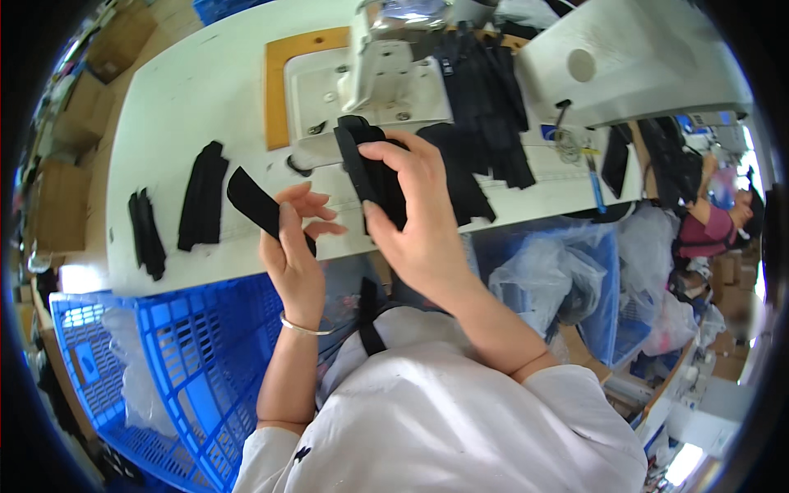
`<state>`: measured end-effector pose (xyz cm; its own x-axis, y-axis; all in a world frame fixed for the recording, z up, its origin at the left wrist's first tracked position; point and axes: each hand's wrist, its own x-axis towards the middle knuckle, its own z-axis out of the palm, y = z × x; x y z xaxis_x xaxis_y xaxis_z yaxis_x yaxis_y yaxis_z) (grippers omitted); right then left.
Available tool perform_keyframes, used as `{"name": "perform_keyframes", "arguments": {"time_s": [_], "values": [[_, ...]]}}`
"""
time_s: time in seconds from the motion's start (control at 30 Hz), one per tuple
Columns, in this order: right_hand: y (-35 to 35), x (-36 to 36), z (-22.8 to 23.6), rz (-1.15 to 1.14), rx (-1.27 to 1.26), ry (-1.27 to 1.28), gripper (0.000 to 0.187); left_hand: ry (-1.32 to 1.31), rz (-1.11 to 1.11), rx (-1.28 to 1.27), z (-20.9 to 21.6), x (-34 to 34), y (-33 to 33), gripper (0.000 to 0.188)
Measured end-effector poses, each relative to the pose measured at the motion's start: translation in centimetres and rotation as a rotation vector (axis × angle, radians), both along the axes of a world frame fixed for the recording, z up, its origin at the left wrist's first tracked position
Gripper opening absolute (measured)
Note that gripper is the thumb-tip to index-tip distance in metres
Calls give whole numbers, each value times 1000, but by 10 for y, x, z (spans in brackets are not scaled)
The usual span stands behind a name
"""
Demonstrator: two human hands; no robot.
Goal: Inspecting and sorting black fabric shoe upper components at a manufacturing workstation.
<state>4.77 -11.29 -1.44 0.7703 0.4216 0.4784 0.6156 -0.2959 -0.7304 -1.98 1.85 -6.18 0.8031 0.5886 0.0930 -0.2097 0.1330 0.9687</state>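
Note:
My left hand (294, 267) is closed on a black fabric strip (253, 203), pinched between thumb and fingers, its free end pointing up and left. Close by, my right hand (427, 226) grips a thicker stack of black fabric pieces (353, 156) between thumb and fingers. Both are held above the near edge of a white table (189, 99), in front of a white sewing machine (386, 78). Two groups of black pieces, one wider (203, 197) and one narrow (146, 234), lie to the left. Right of the machine rests a pile of black strips (485, 99), some with zips.
Blue plastic crates (177, 353) stand below the table at left. A blue bin (608, 320) with clear plastic bags is at right. A blue-handled tool (596, 191) lies near the table's right end. Another person (711, 222) sits farther right. Cardboard boxes (62, 205) line the left.

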Motion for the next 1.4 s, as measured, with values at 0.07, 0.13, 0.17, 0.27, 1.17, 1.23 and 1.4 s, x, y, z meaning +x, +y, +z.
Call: {"name": "perform_keyframes", "arguments": {"time_s": [0.07,0.13,0.17,0.27,1.17,1.23,1.4], "values": [[5,1,-1,51,-121,68,58,54,89,185,0,-3,7,35],[22,0,-6,62,-210,20,56,75,97,220,-1,-4,15,31],[30,0,-7,57,-317,-37,54,86,89,238,0,-2,17,27],[55,-6,-14,103,-330,-30,61,269,38,337,8,3,37,26],[-48,-55,-51,74,-127,333,48,106,76,1097,10,-28,39,24],[-45,-63,-56,156,-121,624,51,82,85,1114,7,-35,34,23],[-15,-61,-57,197,-124,224,54,135,103,903,-10,-46,24,43]]}}
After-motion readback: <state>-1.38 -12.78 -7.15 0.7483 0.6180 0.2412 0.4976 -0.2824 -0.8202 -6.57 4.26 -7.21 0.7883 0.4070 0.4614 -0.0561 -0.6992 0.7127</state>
